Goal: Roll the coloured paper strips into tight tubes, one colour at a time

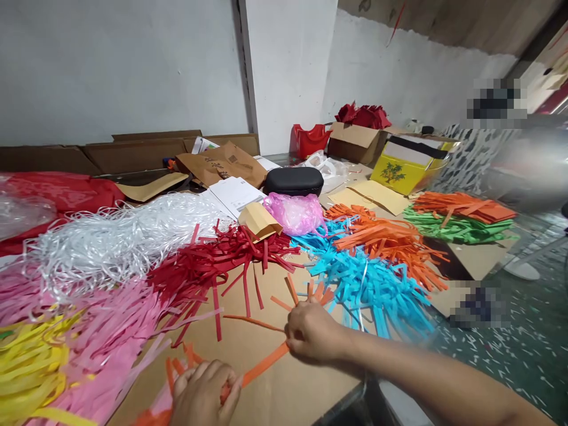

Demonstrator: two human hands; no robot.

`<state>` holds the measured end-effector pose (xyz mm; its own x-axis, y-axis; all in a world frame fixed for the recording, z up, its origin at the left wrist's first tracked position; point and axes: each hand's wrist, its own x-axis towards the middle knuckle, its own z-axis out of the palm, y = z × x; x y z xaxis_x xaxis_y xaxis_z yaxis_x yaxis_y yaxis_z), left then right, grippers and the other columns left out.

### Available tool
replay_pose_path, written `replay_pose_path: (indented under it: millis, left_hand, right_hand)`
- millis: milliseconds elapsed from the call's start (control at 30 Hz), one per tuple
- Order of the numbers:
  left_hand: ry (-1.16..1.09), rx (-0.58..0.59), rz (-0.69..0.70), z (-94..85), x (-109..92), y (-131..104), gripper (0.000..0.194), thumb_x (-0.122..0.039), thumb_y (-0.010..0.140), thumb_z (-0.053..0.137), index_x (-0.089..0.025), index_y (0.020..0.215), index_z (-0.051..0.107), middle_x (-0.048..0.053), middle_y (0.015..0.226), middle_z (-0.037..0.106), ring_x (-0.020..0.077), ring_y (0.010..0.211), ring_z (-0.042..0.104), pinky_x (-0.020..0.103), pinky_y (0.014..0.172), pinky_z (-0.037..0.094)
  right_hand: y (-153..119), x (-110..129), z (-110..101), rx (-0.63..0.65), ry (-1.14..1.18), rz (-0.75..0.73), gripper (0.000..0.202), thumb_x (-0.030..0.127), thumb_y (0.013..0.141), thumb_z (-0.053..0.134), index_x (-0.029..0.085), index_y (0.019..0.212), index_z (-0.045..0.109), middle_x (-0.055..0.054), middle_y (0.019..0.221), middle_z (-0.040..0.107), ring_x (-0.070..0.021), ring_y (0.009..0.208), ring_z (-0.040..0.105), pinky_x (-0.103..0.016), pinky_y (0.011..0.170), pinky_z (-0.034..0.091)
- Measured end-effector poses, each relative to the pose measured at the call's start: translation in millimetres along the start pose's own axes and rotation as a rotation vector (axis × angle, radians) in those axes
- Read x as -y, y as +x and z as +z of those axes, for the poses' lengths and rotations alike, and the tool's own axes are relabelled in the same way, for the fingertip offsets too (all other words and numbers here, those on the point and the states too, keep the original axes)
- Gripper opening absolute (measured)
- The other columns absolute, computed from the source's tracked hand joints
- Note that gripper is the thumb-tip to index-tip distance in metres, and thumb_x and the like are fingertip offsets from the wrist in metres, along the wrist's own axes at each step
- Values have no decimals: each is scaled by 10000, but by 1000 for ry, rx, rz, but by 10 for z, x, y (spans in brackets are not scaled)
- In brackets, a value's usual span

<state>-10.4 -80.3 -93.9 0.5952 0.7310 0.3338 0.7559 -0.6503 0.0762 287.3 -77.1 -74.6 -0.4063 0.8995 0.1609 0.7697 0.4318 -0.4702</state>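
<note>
Orange strips of flat, fabric-like material run between my two hands over a cardboard sheet. My right hand is closed around a bundle of them, and their ends fan out beyond the fist. Low in the view, my left hand is closed on the orange strips too, with more poking out on its left side. Dark red strips lie just beyond the hands. To the right of my right hand is a pile of blue strips. Pink strips spread out left of my left hand.
White stringy strands and yellow strips lie left. Behind are a black case, a pink plastic bag and a yellow box. More orange strips and green strips are right. A blurred person is far right.
</note>
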Motion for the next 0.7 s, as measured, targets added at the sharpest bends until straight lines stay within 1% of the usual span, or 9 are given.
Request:
replay_pose_path:
  millis: [33, 100, 167, 267, 367, 433, 500, 567, 700]
  left_hand:
    - [8, -27, 30, -9, -9, 12, 66, -231, 878, 629, -277, 857, 673, -73, 776, 716, 141, 735, 670, 333, 774, 363]
    - [7, -102, 98, -14, -58, 31, 251, -135, 861, 582, -330, 973, 695, -72, 871, 749, 155, 826, 662, 360, 839, 340]
    - [2, -176, 164, 0, -147, 51, 368, -62, 841, 493, -337, 946, 714, -58, 886, 768, 182, 880, 636, 406, 902, 321]
    - [31, -208, 197, 30, -292, 95, 268, -125, 864, 486, -260, 868, 718, -3, 868, 770, 212, 906, 605, 456, 973, 301]
    - [49, -199, 162, 45, -361, 139, 182, -186, 883, 533, -227, 814, 696, -1, 806, 736, 206, 881, 595, 458, 978, 300]
    - [41, -209, 147, 57, -358, 154, 211, -152, 894, 512, -223, 792, 682, -12, 780, 718, 191, 862, 593, 443, 969, 306]
    - [30, -213, 142, 80, -339, 154, 241, -125, 907, 483, -228, 826, 685, -19, 793, 718, 182, 869, 594, 434, 970, 309]
    - [27, -216, 155, 112, -321, 144, 279, -113, 931, 446, -236, 866, 688, -22, 798, 714, 176, 882, 594, 435, 985, 304]
    - [26, -247, 208, 145, -295, 89, 385, -89, 964, 348, -240, 873, 690, -8, 783, 720, 179, 892, 595, 444, 989, 298]
  right_hand:
    - [-9, 14, -14, -6, -9, -15, 64, 154, 762, 743, 197, 746, 699, 15, 746, 711, -172, 744, 589, -357, 765, 335]
    - [-36, 41, -34, -26, -44, -147, 50, 214, 834, 717, 230, 880, 707, 11, 910, 742, -195, 866, 603, -397, 844, 331]
    - [-61, 52, -34, -71, -142, -356, 58, 258, 937, 645, 245, 969, 691, 13, 1001, 747, -203, 946, 589, -437, 916, 304]
    - [-63, 35, -5, -111, -348, -562, 138, 194, 1017, 531, 186, 988, 666, -22, 955, 745, -201, 932, 566, -448, 958, 291]
    - [-21, 20, 7, -78, -357, -529, 166, 191, 1032, 509, 190, 947, 652, -18, 917, 736, -196, 913, 556, -438, 952, 294]
    - [12, 57, 7, -81, -281, -448, 150, 206, 1020, 531, 205, 915, 639, -3, 902, 732, -184, 897, 557, -423, 914, 301]
    - [36, 149, 29, -118, -248, -408, 90, 251, 1004, 563, 210, 986, 641, -12, 970, 734, -189, 927, 556, -423, 889, 304]
    - [49, 265, 86, -168, -304, -458, 109, 270, 1003, 565, 196, 1023, 642, -30, 996, 724, -205, 928, 544, -435, 877, 305]
    - [16, 341, 193, -214, -437, -596, 190, 178, 993, 532, 166, 834, 637, -32, 825, 680, -203, 781, 506, -446, 843, 308]
